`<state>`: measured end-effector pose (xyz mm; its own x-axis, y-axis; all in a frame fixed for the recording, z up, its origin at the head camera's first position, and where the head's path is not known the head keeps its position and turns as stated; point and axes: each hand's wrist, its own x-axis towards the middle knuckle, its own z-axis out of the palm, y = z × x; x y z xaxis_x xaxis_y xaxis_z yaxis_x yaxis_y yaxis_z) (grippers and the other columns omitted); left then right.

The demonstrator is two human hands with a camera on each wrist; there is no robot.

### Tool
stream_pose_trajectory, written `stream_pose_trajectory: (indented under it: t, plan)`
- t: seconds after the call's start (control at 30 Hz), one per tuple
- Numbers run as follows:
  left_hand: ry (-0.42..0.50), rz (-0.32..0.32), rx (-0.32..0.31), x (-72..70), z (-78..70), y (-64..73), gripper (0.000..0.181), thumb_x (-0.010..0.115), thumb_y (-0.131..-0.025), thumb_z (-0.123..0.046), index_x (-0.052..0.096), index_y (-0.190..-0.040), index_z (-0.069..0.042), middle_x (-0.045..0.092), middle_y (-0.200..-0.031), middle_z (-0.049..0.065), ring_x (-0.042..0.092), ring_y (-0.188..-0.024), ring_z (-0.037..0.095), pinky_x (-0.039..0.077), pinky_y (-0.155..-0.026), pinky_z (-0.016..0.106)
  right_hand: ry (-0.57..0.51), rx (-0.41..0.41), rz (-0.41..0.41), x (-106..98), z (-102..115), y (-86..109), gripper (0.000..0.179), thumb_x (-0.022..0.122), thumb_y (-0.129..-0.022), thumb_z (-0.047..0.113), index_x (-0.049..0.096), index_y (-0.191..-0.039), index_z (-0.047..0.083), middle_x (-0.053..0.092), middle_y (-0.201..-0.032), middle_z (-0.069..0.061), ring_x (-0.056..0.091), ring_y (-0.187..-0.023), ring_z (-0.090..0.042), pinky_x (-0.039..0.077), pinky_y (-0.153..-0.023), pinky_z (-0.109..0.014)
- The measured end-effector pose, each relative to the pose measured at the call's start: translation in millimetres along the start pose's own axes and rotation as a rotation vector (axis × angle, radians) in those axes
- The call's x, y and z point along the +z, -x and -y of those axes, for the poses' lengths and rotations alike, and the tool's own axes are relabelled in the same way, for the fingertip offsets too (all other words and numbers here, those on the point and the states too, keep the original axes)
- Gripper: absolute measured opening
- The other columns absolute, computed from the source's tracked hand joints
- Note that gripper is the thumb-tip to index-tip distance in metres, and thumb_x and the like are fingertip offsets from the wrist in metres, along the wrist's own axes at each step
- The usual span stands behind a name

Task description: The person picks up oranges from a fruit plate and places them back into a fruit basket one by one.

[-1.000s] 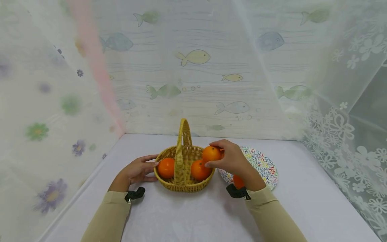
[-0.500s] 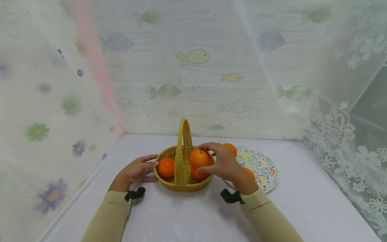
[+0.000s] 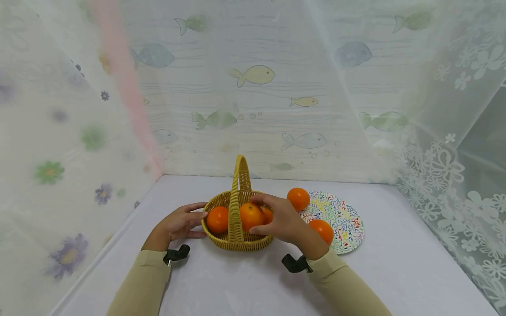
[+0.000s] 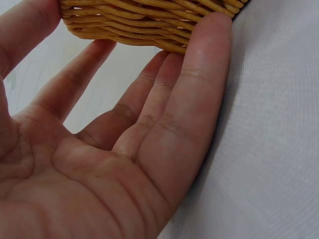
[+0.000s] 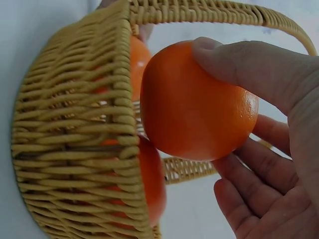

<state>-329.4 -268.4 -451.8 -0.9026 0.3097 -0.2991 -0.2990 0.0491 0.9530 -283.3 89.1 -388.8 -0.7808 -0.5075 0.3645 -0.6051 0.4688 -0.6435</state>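
In the head view, my right hand (image 3: 282,218) holds an orange (image 3: 251,216) between thumb and fingers, over the right half of a yellow wicker basket (image 3: 237,243). The right wrist view shows this orange (image 5: 194,107) just above the basket rim, above another orange (image 5: 153,184) inside. A further orange (image 3: 218,219) lies left of the tall handle. My left hand (image 3: 179,221) rests against the basket's left side. From the left wrist view, its fingers (image 4: 184,109) reach fairly straight to the woven wall (image 4: 134,22), with fingertips touching it.
Right of the basket lies a round, multicoloured patterned mat (image 3: 348,219). One orange (image 3: 321,231) sits on its near part and another orange (image 3: 298,199) at its far left edge. A white cloth (image 3: 237,285) covers the table; a fish-printed curtain (image 3: 276,96) hangs behind.
My right hand has carried its orange leftward and down, from the basket's right rim to beside the handle. The oranges on the mat have come into fuller view. My left hand has stayed put.
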Motion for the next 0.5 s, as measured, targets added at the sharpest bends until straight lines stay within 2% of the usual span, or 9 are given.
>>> stream_pose_trajectory:
  t: [0.33,0.5]
  plan:
    - [0.013,-0.016,-0.009,0.4,-0.2,-1.6,0.067,0.072,-0.098,-0.027,0.043,-0.158,-0.018,0.063,-0.143,0.008,0.068,-0.118,0.023,0.059,-0.093,0.057,0.021,-0.003,0.037,8.2,0.3,0.4,0.071,0.094,-0.076,0.030,0.062,-0.138,0.021,0.066,-0.134,0.014,0.061,-0.124,-0.009,0.053,-0.108,-0.043]
    - [0.012,-0.015,-0.007,0.1,0.7,-1.6,0.066,0.072,-0.098,-0.026,0.044,-0.157,-0.018,0.063,-0.143,0.007,0.068,-0.118,0.023,0.059,-0.093,0.057,0.050,-0.002,0.046,10.5,0.1,-0.2,0.069,0.094,-0.077,0.029,0.062,-0.138,0.022,0.066,-0.132,0.014,0.061,-0.121,-0.009,0.055,-0.104,-0.038]
